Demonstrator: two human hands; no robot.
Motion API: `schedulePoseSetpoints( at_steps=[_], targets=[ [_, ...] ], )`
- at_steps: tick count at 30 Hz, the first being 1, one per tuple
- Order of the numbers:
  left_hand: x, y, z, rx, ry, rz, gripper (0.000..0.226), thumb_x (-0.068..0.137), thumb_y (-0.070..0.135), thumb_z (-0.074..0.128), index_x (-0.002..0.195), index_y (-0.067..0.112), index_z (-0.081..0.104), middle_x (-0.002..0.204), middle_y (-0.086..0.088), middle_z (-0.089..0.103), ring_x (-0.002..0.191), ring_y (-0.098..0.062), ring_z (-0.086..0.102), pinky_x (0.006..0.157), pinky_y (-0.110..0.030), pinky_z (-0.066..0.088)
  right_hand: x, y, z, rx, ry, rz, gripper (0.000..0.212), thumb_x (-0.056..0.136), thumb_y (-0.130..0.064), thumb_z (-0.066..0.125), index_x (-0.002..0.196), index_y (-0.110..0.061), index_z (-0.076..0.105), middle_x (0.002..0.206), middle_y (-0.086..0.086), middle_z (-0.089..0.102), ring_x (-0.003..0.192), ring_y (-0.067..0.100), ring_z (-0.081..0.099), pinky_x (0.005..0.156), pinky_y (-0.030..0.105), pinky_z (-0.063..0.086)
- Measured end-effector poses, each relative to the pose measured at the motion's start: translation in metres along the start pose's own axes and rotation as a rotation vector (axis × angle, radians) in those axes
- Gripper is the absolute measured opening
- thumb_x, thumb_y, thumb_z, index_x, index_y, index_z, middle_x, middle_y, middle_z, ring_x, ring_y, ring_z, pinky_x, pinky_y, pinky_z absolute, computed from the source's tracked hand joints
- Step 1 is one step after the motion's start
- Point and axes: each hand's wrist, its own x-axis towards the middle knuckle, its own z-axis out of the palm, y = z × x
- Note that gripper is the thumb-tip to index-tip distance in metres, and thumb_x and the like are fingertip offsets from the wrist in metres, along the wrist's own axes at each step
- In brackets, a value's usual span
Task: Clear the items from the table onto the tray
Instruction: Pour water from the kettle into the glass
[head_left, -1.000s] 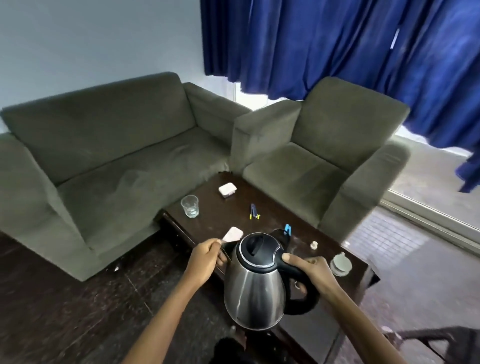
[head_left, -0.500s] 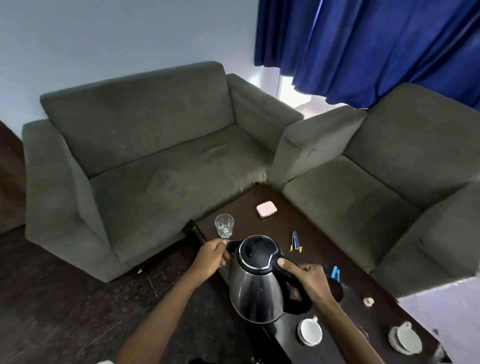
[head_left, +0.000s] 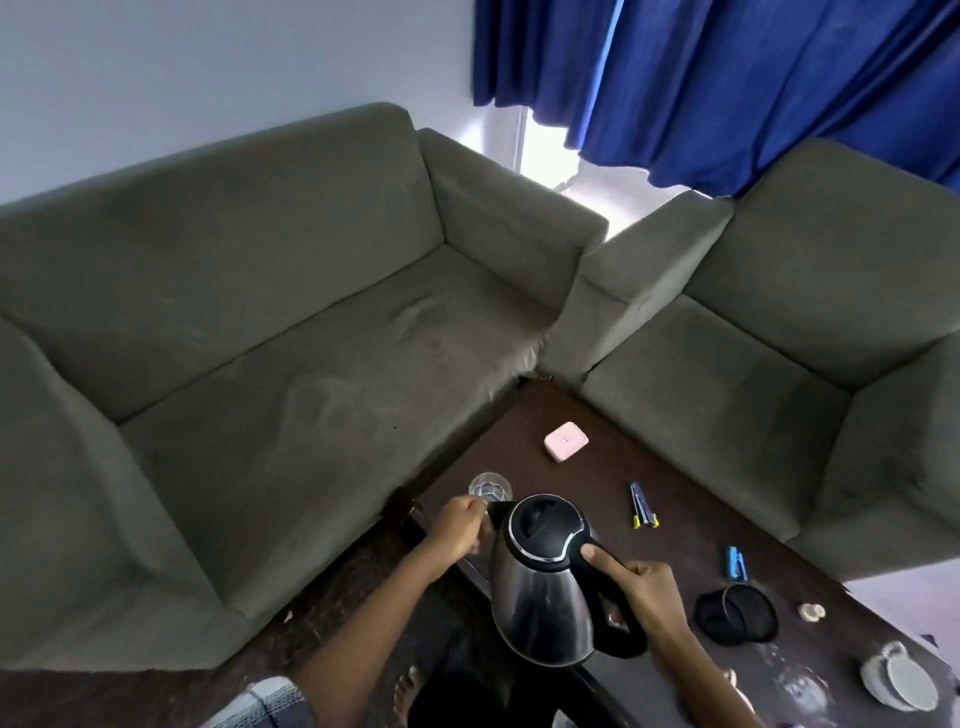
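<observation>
While the right hand (head_left: 649, 592) wraps its fingers round the black handle of the steel kettle (head_left: 540, 603), thumb laid straight along the handle top toward the lid, the kettle is held upright, off the surface, over the near left edge of the dark table (head_left: 685, 467). The left hand (head_left: 457, 527) sits at the kettle's spout, fingers curled tight. The back of the hand hides the tips, so I cannot tell if they pinch the spout or only touch it. A clear glass (head_left: 490, 487) stands on the table just behind those fingertips, contact unclear. Farther back on the table lies a pink box (head_left: 566, 441), flat, well apart from the rest. Two pens (head_left: 642, 512) lie side by side mid-table, to the right of the kettle lid. A blue clip (head_left: 736, 563) is toward the table's right side, and just below it sits a black round base (head_left: 735, 616), beside the right hand. A small beige piece (head_left: 812, 611) lies right of the base. A white cup on a saucer (head_left: 901, 680) sits at the near right corner. A grey-green sofa (head_left: 260, 312) stands left of the table, a matching armchair (head_left: 779, 338) behind it, and a blue curtain (head_left: 753, 78) hangs above.
</observation>
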Motion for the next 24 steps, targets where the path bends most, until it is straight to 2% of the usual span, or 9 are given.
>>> schedulePoseSetpoints(
  at_steps=[4, 7, 9, 12, 15, 20, 22, 23, 24],
  targets=[
    [0.029, 0.001, -0.008, 0.02, -0.078, -0.083, 0.033, 0.096, 0.011, 0.032, 0.067, 0.014, 0.047, 0.058, 0.0, 0.043, 0.043, -0.009, 0.033, 0.037, -0.014, 0.026, 0.006, -0.006, 0.019, -0.059, 0.085, 0.064, 0.07, 0.066, -0.047, 0.078, 0.024, -0.015, 0.033, 0.03, -0.002, 0.038, 0.028, 0.011, 0.035, 0.045, 0.025, 0.03],
    [0.047, 0.006, -0.011, 0.073, -0.143, -0.139, 0.031, 0.097, 0.018, 0.034, 0.071, 0.019, 0.05, 0.059, 0.002, 0.043, 0.046, -0.008, 0.032, 0.044, -0.016, 0.03, 0.016, -0.005, 0.028, -0.094, 0.131, 0.103, 0.067, 0.063, -0.054, 0.077, 0.031, -0.016, 0.033, 0.035, 0.0, 0.039, 0.032, 0.014, 0.038, 0.05, 0.027, 0.032],
    [0.059, 0.013, -0.012, 0.105, -0.17, -0.156, 0.025, 0.097, 0.021, 0.036, 0.081, 0.021, 0.055, 0.06, 0.004, 0.043, 0.046, -0.007, 0.032, 0.044, -0.016, 0.031, 0.026, -0.005, 0.03, -0.102, 0.149, 0.131, 0.063, 0.063, -0.056, 0.077, 0.036, -0.017, 0.034, 0.035, 0.002, 0.043, 0.033, 0.015, 0.04, 0.051, 0.028, 0.033],
    [0.078, 0.023, -0.017, 0.079, -0.199, -0.168, 0.02, 0.096, 0.019, 0.039, 0.095, 0.018, 0.059, 0.059, 0.004, 0.043, 0.043, -0.006, 0.03, 0.041, -0.015, 0.028, 0.041, -0.007, 0.031, -0.107, 0.162, 0.161, 0.061, 0.063, -0.057, 0.076, 0.038, -0.016, 0.038, 0.034, 0.003, 0.046, 0.032, 0.015, 0.042, 0.049, 0.027, 0.036],
    [0.096, 0.027, -0.026, 0.104, -0.207, -0.161, 0.018, 0.096, 0.02, 0.044, 0.099, 0.018, 0.062, 0.059, 0.003, 0.046, 0.036, -0.002, 0.033, 0.04, -0.014, 0.029, 0.058, -0.012, 0.037, -0.137, 0.161, 0.185, 0.06, 0.063, -0.059, 0.075, 0.039, -0.015, 0.042, 0.035, 0.004, 0.05, 0.032, 0.014, 0.044, 0.047, 0.024, 0.037],
    [0.128, 0.019, -0.039, 0.298, -0.188, -0.152, 0.025, 0.097, 0.017, 0.039, 0.109, 0.01, 0.06, 0.067, 0.004, 0.055, 0.051, -0.008, 0.044, 0.043, -0.015, 0.033, 0.087, -0.015, 0.043, -0.175, 0.168, 0.224, 0.066, 0.062, -0.063, 0.073, 0.032, -0.014, 0.04, 0.035, 0.004, 0.052, 0.032, 0.006, 0.045, 0.048, 0.023, 0.037],
    [0.139, 0.014, -0.043, 0.376, -0.194, -0.127, 0.02, 0.095, 0.016, 0.043, 0.093, 0.012, 0.063, 0.07, 0.001, 0.058, 0.056, -0.012, 0.05, 0.051, -0.018, 0.044, 0.095, -0.016, 0.043, -0.181, 0.173, 0.248, 0.068, 0.062, -0.065, 0.072, 0.032, -0.014, 0.039, 0.035, 0.003, 0.052, 0.032, 0.006, 0.045, 0.049, 0.024, 0.036],
    [0.146, 0.01, -0.044, 0.442, -0.2, -0.096, 0.02, 0.094, 0.017, 0.046, 0.084, 0.015, 0.063, 0.075, -0.003, 0.062, 0.063, -0.016, 0.056, 0.063, -0.022, 0.05, 0.099, -0.016, 0.043, -0.187, 0.175, 0.261, 0.067, 0.061, -0.065, 0.072, 0.033, -0.014, 0.039, 0.035, 0.002, 0.051, 0.032, 0.006, 0.045, 0.049, 0.024, 0.037],
    [0.152, 0.007, -0.044, 0.559, -0.213, -0.054, 0.019, 0.092, 0.02, 0.049, 0.083, 0.017, 0.065, 0.085, -0.007, 0.067, 0.076, -0.021, 0.062, 0.076, -0.028, 0.052, 0.103, -0.016, 0.043, -0.195, 0.175, 0.272, 0.067, 0.061, -0.066, 0.071, 0.034, -0.014, 0.039, 0.034, 0.002, 0.051, 0.032, 0.007, 0.045, 0.049, 0.024, 0.037]
  ],
)
